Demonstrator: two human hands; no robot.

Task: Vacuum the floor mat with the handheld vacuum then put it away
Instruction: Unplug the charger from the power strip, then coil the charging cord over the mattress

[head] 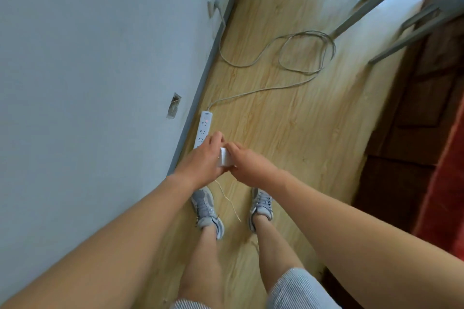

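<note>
Both my hands meet over the near end of a white power strip [204, 126] that lies on the wooden floor by the wall. My left hand [204, 160] is curled over the strip's near end and a small white charger plug [224, 158]. My right hand [247, 165] pinches the same white plug from the right. A thin white cable [227, 198] hangs from the plug down between my feet. No handheld vacuum is in view. A red floor mat [445, 195] shows at the right edge.
The strip's grey cord [296, 57] loops across the floor toward a wall socket [213, 6]. Grey chair legs [376, 5] stand at the upper right. A dark wooden area [411, 133] borders the floor on the right. The white wall [88, 83] fills the left.
</note>
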